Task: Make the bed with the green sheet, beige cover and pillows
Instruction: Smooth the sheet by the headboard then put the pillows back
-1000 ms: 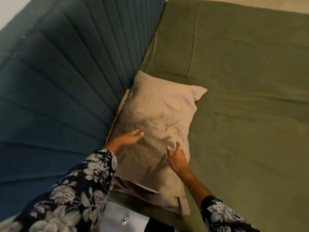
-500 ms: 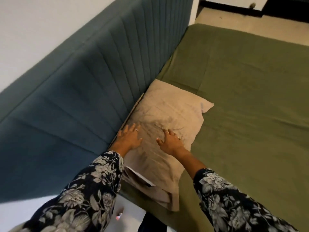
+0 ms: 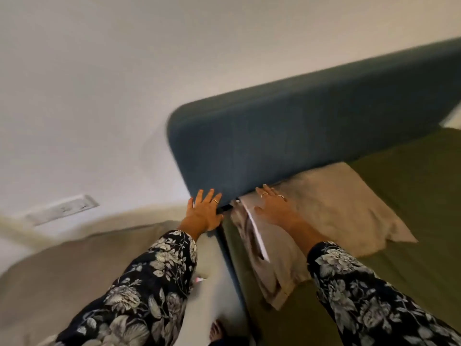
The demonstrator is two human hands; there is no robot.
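Now, fingers first. Right hand point(image 3: 273, 208): fingers straight and slightly spread, palm down on the near end of the pillow point(image 3: 326, 208), gripping nothing; two rings show. Left hand point(image 3: 205, 213): fingers straight and fanned, fingertips at the lower corner of the headboard point(image 3: 299, 136), holding nothing. I cannot tell whether that palm presses the headboard or only hovers at it; the frame is blurred.

Step in hand, as I read it: seating the first pillow at the head of the bed. The sheet point(image 3: 411, 196) is already on the mattress, so that part looks done. The next move, I judge, calls for squaring the pillow against the headboard, then fetching the second pillow and the cover point(image 3: 62, 265). A beige mass at 8 o'clock, on the floor side of the bed, is probably the cover, though I cannot confirm it.

Pillow, from the hands outward: beige case, soft and creased, lying flat on the sheet with its long edge touching the headboard base, at 3 o'clock of the right hand. Its open end faces me at 6 o'clock, where a white inner edge shows and the case hangs loose and rumpled. The far corner at 4 o'clock trails out in a floppy flap.

Sheet: green and mostly smooth.
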